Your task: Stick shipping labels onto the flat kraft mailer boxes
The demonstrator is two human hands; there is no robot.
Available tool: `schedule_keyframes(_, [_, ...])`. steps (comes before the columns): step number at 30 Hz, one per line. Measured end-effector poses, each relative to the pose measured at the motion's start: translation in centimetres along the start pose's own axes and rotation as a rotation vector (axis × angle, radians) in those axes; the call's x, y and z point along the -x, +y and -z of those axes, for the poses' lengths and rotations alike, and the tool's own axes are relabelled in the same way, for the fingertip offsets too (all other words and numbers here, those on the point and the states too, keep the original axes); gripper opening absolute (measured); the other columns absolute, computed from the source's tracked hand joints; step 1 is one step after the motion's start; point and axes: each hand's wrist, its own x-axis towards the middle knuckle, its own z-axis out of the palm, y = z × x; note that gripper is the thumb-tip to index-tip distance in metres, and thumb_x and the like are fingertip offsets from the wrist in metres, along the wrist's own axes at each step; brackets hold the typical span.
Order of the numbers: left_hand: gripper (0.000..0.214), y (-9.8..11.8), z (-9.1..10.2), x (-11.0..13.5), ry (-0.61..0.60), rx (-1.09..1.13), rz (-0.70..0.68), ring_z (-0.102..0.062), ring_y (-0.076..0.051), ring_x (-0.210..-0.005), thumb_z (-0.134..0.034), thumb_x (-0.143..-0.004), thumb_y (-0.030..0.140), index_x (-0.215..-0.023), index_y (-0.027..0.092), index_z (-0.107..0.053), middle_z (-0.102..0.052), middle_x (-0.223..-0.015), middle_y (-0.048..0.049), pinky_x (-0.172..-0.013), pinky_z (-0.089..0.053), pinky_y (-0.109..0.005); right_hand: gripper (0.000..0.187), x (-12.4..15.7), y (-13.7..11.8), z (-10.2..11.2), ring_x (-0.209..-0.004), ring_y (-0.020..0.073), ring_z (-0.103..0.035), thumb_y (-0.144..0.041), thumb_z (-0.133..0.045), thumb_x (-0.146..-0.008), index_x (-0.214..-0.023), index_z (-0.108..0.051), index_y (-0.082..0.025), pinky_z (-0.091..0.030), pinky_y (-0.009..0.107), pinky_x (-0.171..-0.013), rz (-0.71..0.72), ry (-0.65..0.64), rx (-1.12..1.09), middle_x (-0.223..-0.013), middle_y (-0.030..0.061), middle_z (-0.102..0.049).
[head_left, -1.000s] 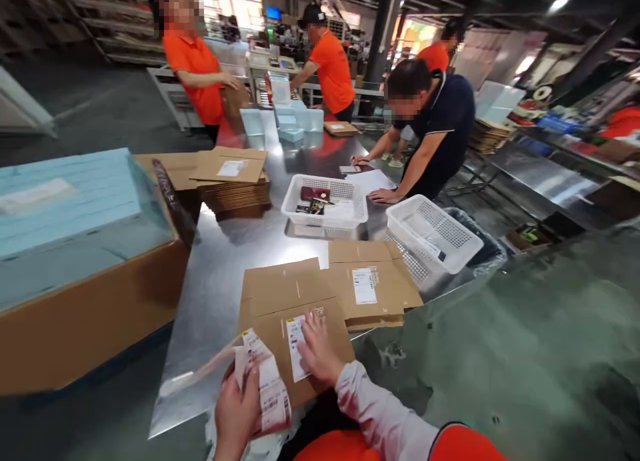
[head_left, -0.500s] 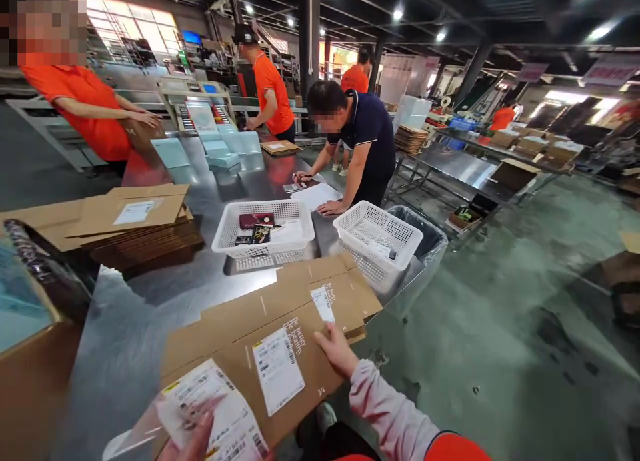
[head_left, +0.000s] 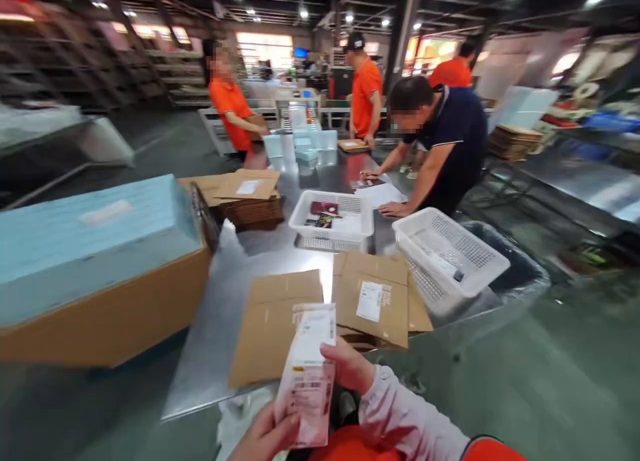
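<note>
Both my hands hold a strip of printed shipping labels (head_left: 309, 374) upright over the near edge of the steel table (head_left: 225, 314). My left hand (head_left: 265, 437) grips its lower end, fingers curled. My right hand (head_left: 350, 364) pinches its right side, near the middle of the strip. Just beyond the strip lies a bare flat cardboard box (head_left: 273, 324). To its right sits a stack of flat cardboard boxes, the top one (head_left: 373, 301) carrying a white label (head_left: 370, 300).
Two white mesh baskets (head_left: 333, 217) (head_left: 450, 254) stand further up the table, the right one overhanging a bin (head_left: 505, 274). A large carton of blue sheets (head_left: 95, 274) fills the left. A cardboard stack (head_left: 250, 197) lies behind it. A person in navy (head_left: 445, 147) leans on the table; others in orange work beyond.
My right hand left the labelled box and took the label strip. That box now lies on the stack at right. The strip rose upright between both hands.
</note>
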Motion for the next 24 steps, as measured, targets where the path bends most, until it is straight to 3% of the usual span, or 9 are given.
schedule_keyframes(2, [0.063,-0.3,0.3,0.5,-0.051,-0.022,-0.063,-0.044,-0.038,-0.132,-0.083,-0.054,0.057,-0.107,0.024,-0.074,-0.069,-0.118,-0.0112,-0.114,-0.026,-0.053,0.06,0.6,0.5,-1.3,-0.093,0.0258,-0.068,-0.061,-0.075,-0.066,-0.105,-0.068,-0.016,-0.051,0.043,-0.089,-0.015,0.043,-0.034,-0.105,0.0119,-0.071])
schedule_keyframes(4, [0.069,0.0,0.6,0.6,-0.005,0.08,-0.166,-0.05,-0.036,-0.127,-0.082,-0.056,0.057,-0.115,0.022,-0.07,-0.065,-0.124,-0.0134,-0.11,-0.034,-0.049,0.053,1.1,1.1,-1.9,-0.093,0.0252,-0.067,-0.056,-0.075,-0.069,-0.103,-0.069,-0.015,-0.051,0.043,-0.09,-0.02,0.038,0.069,-0.105,0.0115,-0.071])
schedule_keyframes(6, [0.065,0.7,0.6,0.1,0.155,0.216,-0.218,-0.06,-0.033,-0.113,-0.079,-0.061,0.055,-0.115,0.019,-0.069,-0.067,-0.119,-0.0149,-0.1,-0.044,-0.044,0.05,1.5,1.8,-2.1,-0.091,0.0252,-0.068,-0.055,-0.072,-0.072,-0.1,-0.07,-0.014,-0.052,0.043,-0.087,-0.061,-0.108,0.212,-0.102,0.0115,-0.072])
schedule_keyframes(8, [0.053,1.3,0.3,-0.4,0.318,0.291,-0.192,-0.066,-0.028,-0.093,-0.079,-0.063,0.051,-0.1,0.014,-0.073,-0.072,-0.101,-0.0139,-0.087,-0.051,-0.039,0.047,1.5,2.1,-2.3,-0.088,0.0247,-0.068,-0.052,-0.074,-0.071,-0.099,-0.07,-0.014,-0.053,0.041,-0.083,-0.089,-0.229,0.359,-0.098,0.0109,-0.073])
schedule_keyframes(11, [0.044,1.3,-0.6,-0.8,0.381,0.296,-0.141,-0.064,-0.022,-0.073,-0.078,-0.063,0.049,-0.082,0.01,-0.074,-0.073,-0.08,-0.0106,-0.072,-0.05,-0.033,0.048,0.4,1.2,-2.5,-0.087,0.0235,-0.067,-0.046,-0.076,-0.068,-0.103,-0.07,-0.014,-0.054,0.037,-0.079,-0.023,-0.141,0.525,-0.099,0.0106,-0.072])
schedule_keyframes(13, [0.044,0.4,-1.0,-0.7,0.38,0.303,-0.15,-0.063,-0.022,-0.074,-0.078,-0.063,0.049,-0.083,0.01,-0.073,-0.072,-0.081,-0.01,-0.071,-0.049,-0.031,0.037,-0.8,0.1,-2.7,-0.08,0.0219,-0.067,-0.043,-0.071,-0.072,-0.096,-0.072,-0.015,-0.054,0.034,-0.073,0.042,-0.079,0.641,-0.092,0.0095,-0.073])
schedule_keyframes(16, [0.047,-1.4,-1.3,-0.5,0.503,0.321,-0.155,-0.061,-0.021,-0.072,-0.077,-0.062,0.056,-0.078,0.012,-0.069,-0.07,-0.077,-0.008,-0.07,-0.048,-0.03,0.025,-2.0,-0.8,-3.1,-0.067,0.0194,-0.065,-0.038,-0.062,-0.079,-0.083,-0.076,-0.018,-0.051,0.03,-0.064,0.067,-0.146,0.84,-0.077,0.007,-0.073])
schedule_keyframes(21, [0.054,-3.7,-1.1,-0.9,0.663,0.213,-0.109,-0.046,-0.015,-0.055,-0.068,-0.063,0.069,-0.053,0.021,-0.045,-0.05,-0.053,-0.0005,-0.056,-0.04,-0.028,0.026,-1.9,1.1,-3.7,-0.067,0.0188,-0.065,-0.038,-0.066,-0.076,-0.087,-0.076,-0.017,-0.049,0.028,-0.061,-0.02,-0.137,0.857,-0.078,0.0063,-0.074])
schedule_keyframes(24, [0.052,-4.0,-0.2,-1.4,0.622,0.221,-0.103,-0.045,-0.015,-0.055,-0.071,-0.062,0.064,-0.053,0.021,-0.043,-0.046,-0.053,0.0011,-0.054,-0.039,-0.027,0.024,-2.1,2.7,-3.6,-0.064,0.017,-0.063,-0.039,-0.068,-0.074,-0.078,-0.073,-0.015,-0.047,0.026,-0.058,-0.057,-0.071,0.793,-0.072,0.0059,-0.071])
